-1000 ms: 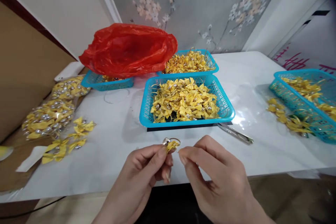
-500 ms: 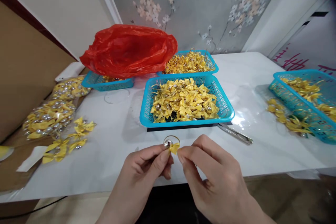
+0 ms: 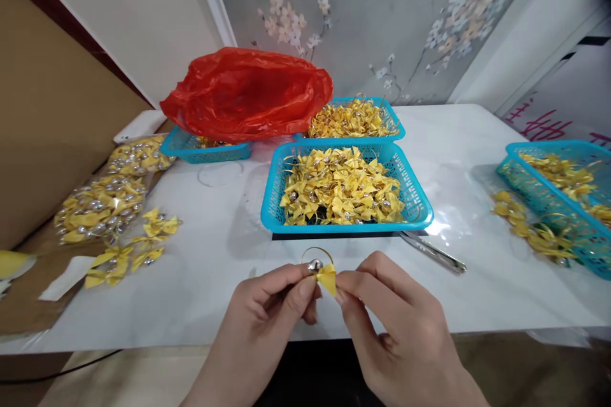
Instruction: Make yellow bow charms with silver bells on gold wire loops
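"One bow (image 3: 326,277) in your hands. Where, exactly?"

"Over the table (image 3: 191,305), just on my side of the basket (image 3: 347,227). My left hand (image 3: 267,311) is closed to a pinch on the bow's left side, by its silver ball (image 3: 316,264). My right hand (image 3: 401,311) is pinched too, at the edge of the facing wing, its other fingers curled."

"Why two grips?"

"I'd say the left steadies while the right keeps the wing spread. The loop (image 3: 321,249) stands above, clear of both hands."

"And the basket?"

"Straight ahead, heaped with bows, probably for a short reach. Its front rim is the first edge I'd meet going forward. The metal tool (image 3: 436,253) lies by its right corner, handy for my right hand."

"Any room?"

"Bare table to my left, as far as the loose bows (image 3: 112,264); more to my right, up to the far-right basket (image 3: 554,145). The table's near edge runs beneath my wrists, so something dropped there could slip off."
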Action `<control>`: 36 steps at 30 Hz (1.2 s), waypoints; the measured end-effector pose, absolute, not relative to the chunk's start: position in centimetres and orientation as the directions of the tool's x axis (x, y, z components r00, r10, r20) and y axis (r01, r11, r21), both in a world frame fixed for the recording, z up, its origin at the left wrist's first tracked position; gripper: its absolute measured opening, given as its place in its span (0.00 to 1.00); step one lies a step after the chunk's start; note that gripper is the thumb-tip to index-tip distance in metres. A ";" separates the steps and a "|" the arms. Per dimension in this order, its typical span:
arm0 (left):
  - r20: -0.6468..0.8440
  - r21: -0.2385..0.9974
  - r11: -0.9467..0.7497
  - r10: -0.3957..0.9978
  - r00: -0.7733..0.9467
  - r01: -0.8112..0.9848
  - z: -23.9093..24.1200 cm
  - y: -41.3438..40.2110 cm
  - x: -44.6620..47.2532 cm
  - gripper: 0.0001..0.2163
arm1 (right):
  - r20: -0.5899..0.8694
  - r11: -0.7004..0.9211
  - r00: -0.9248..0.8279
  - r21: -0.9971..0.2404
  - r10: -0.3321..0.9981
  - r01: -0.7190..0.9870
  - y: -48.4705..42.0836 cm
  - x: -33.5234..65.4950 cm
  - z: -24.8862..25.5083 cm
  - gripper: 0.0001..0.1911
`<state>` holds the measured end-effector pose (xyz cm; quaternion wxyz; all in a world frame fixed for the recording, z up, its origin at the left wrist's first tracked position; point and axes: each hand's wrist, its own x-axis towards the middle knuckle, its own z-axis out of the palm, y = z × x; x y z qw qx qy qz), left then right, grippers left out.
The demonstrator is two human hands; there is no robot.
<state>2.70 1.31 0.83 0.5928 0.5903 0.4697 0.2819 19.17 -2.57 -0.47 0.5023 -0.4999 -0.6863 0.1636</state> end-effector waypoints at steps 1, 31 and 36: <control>-0.219 0.962 0.130 0.893 0.394 0.240 0.9 1.3 2.8 0.12 | 0.519 0.444 0.000 -0.731 0.855 0.517 -2.6 19.2 -0.5 0.13; -0.177 0.958 0.079 0.919 0.353 0.275 1.5 1.1 3.5 0.14 | 0.445 0.427 -0.076 -0.778 0.892 0.462 -2.9 20.2 -2.2 0.16; -0.158 0.947 0.034 0.915 0.370 0.320 1.4 0.9 3.3 0.15 | 0.435 0.402 -0.033 -0.798 0.900 0.450 -2.9 20.0 -2.4 0.14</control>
